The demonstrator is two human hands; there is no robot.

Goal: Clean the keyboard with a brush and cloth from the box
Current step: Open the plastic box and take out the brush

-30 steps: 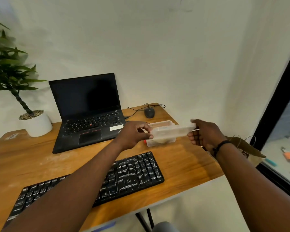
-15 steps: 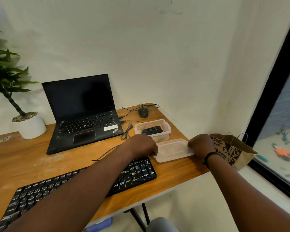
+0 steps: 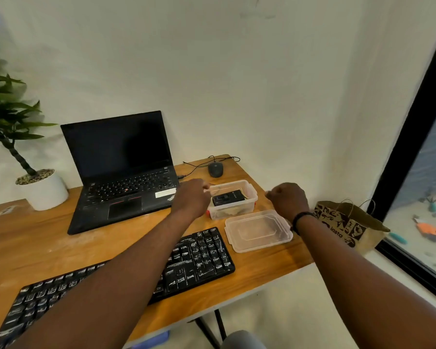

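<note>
1. I see the keyboard (image 3: 126, 278) along the near edge of the desk (image 3: 35, 248).
2. Laptop (image 3: 121, 172) behind the keyboard; potted plant (image 3: 39, 187) to its left.
3. Mouse (image 3: 215, 169) at the far right corner, right of the laptop.
4. Box (image 3: 233, 199) in front of the mouse, right of the laptop.
5. Lid (image 3: 258, 230) on the desk just before the box, right of the keyboard.
6. Paper bag (image 3: 347, 222) off the desk's right edge.
</note>
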